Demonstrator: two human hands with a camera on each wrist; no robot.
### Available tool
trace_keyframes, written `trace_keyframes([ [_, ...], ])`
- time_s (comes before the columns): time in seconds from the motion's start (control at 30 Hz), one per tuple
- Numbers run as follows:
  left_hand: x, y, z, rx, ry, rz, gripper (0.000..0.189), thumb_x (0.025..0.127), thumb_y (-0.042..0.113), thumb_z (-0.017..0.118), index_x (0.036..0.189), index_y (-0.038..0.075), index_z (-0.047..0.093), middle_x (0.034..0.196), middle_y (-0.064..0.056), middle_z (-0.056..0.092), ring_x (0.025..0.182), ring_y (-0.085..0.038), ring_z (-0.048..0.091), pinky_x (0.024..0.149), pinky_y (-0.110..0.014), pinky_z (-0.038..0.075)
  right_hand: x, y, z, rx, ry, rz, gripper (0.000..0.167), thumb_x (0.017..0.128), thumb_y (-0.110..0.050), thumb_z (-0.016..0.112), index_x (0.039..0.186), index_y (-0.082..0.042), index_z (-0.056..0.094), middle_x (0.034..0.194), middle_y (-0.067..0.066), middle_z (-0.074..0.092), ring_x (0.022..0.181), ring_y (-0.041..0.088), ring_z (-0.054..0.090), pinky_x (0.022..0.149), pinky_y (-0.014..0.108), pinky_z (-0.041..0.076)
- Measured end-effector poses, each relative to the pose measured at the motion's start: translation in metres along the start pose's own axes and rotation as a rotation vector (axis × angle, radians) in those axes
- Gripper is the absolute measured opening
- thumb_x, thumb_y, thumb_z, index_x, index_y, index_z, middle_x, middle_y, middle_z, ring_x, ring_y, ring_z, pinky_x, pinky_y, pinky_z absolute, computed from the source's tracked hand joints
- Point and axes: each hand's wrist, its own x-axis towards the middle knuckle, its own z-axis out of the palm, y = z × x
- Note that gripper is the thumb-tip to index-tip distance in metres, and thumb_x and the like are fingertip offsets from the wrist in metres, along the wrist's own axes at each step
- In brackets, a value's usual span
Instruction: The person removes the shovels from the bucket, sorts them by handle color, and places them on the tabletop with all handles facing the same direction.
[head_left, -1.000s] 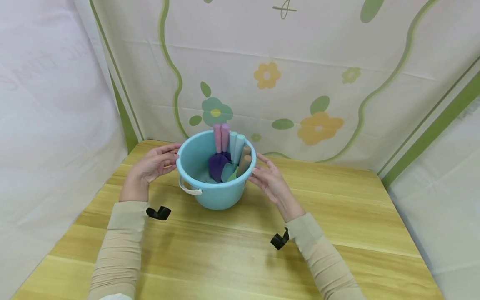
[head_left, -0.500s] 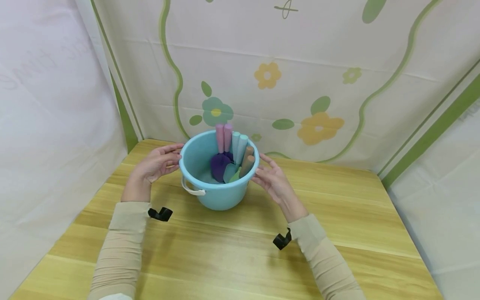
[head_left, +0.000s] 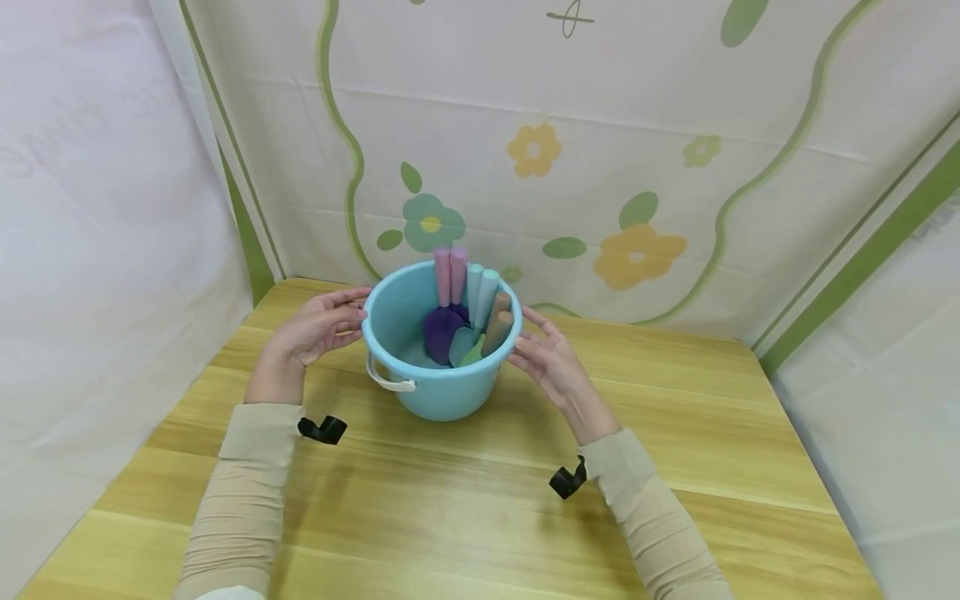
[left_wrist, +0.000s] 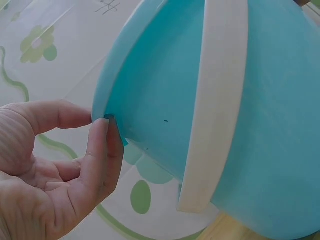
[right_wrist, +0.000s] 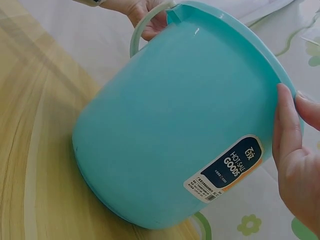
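A light blue bucket (head_left: 450,393) stands upright on the wooden table. My left hand (head_left: 311,329) pinches its rim from the left; in the left wrist view the thumb is at the rim's outer edge and the fingers (left_wrist: 95,150) bend beneath it. On the opposite side, my right hand (head_left: 551,358) holds the rim, thumb above and fingers (right_wrist: 287,120) against the outer wall. Inside lean several hand tools: two with pink handles (head_left: 450,275), two with light blue handles (head_left: 482,296) and two with brown handles (head_left: 498,323). A purple scoop-like head (head_left: 441,333) shows low in the bucket.
The bucket's white handle (head_left: 390,379) hangs down at the front left. A printed label (right_wrist: 227,167) is stuck on the outer wall. Behind the wooden table (head_left: 420,517) hangs a white cloth (head_left: 465,117) with flowers, and more white cloth flanks both sides.
The bucket has shifted a little to the right with its tools inside. Both hands have moved along with it, keeping their hold on the rim.
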Motion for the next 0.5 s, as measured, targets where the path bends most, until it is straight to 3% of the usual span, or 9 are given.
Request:
trace_keyframes([
  [0.5,0.0041,-0.003,0.008,-0.003,-0.004,0.008,0.045,0.104,-0.001,0.053,0.146,-0.007,0.039,0.103,-0.001,0.068,0.083,-0.009,0.068,0.078,-0.022,0.058,-0.0023,-0.0029,-0.0086,0.003,-0.015,-0.017,0.062,0.101,0.013,0.044,0.159,-0.002,0.025,0.107,0.006,0.07,0.089,0.014,0.071,0.082,0.025,0.058],
])
